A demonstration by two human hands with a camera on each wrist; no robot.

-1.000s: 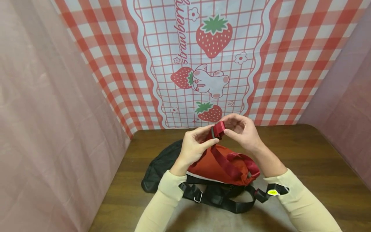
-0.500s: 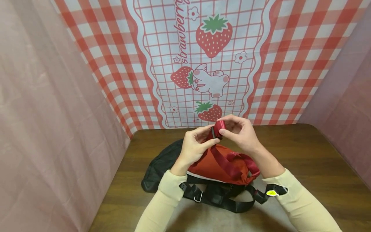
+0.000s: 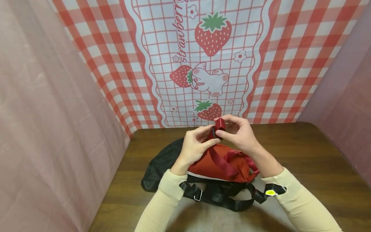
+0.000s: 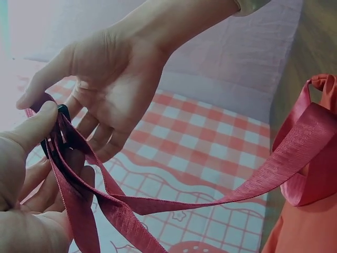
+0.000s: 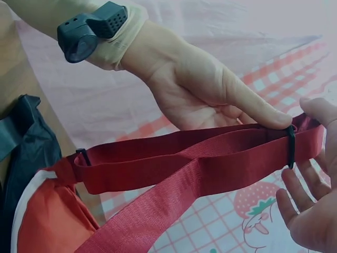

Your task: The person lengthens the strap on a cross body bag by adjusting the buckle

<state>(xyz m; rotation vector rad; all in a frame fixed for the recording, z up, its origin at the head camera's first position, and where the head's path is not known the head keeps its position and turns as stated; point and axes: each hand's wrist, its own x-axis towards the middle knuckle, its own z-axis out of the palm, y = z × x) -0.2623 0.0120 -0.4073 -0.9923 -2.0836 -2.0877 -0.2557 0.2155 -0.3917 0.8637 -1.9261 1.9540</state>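
My left hand (image 3: pixel 192 148) pinches a dark red webbing strap (image 5: pixel 231 166) beside its black slider buckle (image 5: pixel 291 147), above a bag. With thumb and fingers, my right hand (image 3: pixel 243 133) grips the strap's folded loop (image 3: pixel 220 124) on the other side of the buckle. In the right wrist view, the doubled strap runs from the buckle back to the red bag (image 3: pixel 214 164). That bag lies on the table beneath my hands, a white trim along its edge. Part of the buckle is hidden behind fingers in the left wrist view.
A black fabric piece (image 3: pixel 162 167) lies left of and under the red bag. Black straps (image 3: pixel 237 204) with a metal ring buckle (image 3: pixel 198 195) lie in front. The wooden table (image 3: pixel 295 154) meets a strawberry-print cloth (image 3: pixel 213 77) behind; pink curtains (image 3: pixel 58 129) hang at the sides.
My right hand has shifted slightly left, its thumb coming onto the strap loop, which now looks narrower and stands closer to the buckle. The left hand has stayed in nearly the same place.
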